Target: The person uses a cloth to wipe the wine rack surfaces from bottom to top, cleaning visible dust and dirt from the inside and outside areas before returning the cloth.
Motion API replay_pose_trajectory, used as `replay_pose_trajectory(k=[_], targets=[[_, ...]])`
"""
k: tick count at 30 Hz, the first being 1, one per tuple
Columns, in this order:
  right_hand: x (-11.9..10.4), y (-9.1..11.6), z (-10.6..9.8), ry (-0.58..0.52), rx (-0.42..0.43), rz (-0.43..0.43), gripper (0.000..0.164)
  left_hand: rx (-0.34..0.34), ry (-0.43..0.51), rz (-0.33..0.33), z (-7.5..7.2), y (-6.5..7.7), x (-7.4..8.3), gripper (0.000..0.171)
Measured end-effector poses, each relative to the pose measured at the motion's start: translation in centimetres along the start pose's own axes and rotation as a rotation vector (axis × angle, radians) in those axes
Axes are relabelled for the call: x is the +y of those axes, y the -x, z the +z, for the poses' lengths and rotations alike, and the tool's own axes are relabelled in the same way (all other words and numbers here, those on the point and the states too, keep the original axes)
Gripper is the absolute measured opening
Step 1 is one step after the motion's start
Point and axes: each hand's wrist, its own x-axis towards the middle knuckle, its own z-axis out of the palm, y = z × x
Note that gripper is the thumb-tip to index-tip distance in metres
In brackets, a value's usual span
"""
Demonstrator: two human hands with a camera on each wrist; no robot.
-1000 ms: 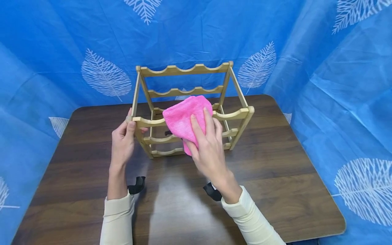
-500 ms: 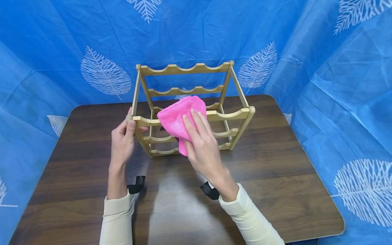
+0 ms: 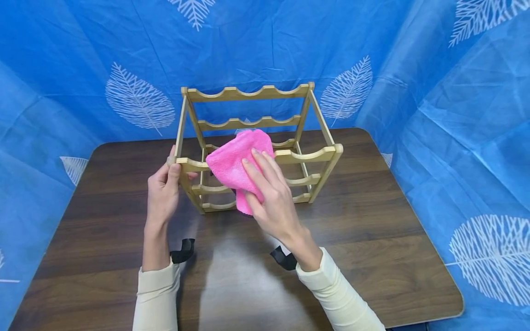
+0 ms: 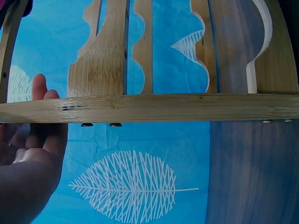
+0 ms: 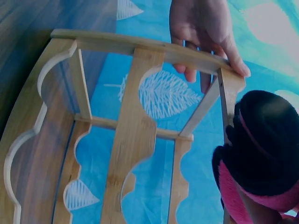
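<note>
A bamboo wine rack (image 3: 306, 156) with scalloped rails stands on the table. My left hand (image 3: 163, 191) grips its upper front left corner, with the thumb on the front; the left wrist view shows those fingers (image 4: 39, 86) reaching past the side bar. Over the top front rail is a pink cloth (image 3: 232, 161), held by my right hand (image 3: 271, 197) with fingers laid across its front and the thumb lower down. In the right wrist view the cloth's dark side (image 5: 266, 140) bulges beside the rail. The cloth hides part of the rail beneath it.
The dark wood-grain table (image 3: 372, 248) has rounded corners. A blue curtain (image 3: 265, 46) with white leaf prints hangs close behind the rack and along both sides. Black straps (image 3: 283, 258) hang at both wrists.
My right hand and the pink cloth have slid left along the top front rail, uncovering more of its right part. My left hand keeps its grip on the corner.
</note>
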Motion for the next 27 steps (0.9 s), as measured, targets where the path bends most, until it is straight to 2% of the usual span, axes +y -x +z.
replay_pose_trajectory(k=[6, 10, 14, 18, 20, 24, 26, 27], targets=[[-0.3, -0.5, 0.5, 0.005, 0.01, 0.005, 0.048, -0.008, -0.013, -0.018, 0.1, 0.0, -0.1, 0.037], [-0.5, -0.9, 0.5, 0.046, -0.013, -0.001, 0.047, -0.012, -0.024, -0.023, 0.0, 0.1, 0.0, 0.038], [-0.9, -1.2, 1.0, 0.108, -0.044, -0.068, 0.044, -0.008, -0.04, -0.045, -0.1, 0.2, 0.2, 0.04], [-1.5, -1.6, 1.7, 0.139, -0.08, -0.175, 0.042, -0.007, -0.028, -0.022, -0.1, 0.4, 0.0, 0.039], [-1.9, -2.0, 2.0, 0.146, -0.112, -0.226, 0.042, -0.011, -0.01, 0.033, -0.1, 0.4, -0.2, 0.035], [-2.7, -2.5, 3.0, 0.202, -0.2, -0.285, 0.042, -0.053, 0.033, 0.267, -0.5, 0.2, -1.1, 0.033], [-2.9, -2.5, 3.5, 0.249, -0.259, -0.279, 0.044, -0.084, 0.053, 0.361, -0.6, 0.2, -1.4, 0.041], [-3.0, -2.5, 3.7, 0.273, -0.288, -0.268, 0.045, -0.101, 0.071, 0.377, -0.6, 0.1, -1.5, 0.048]])
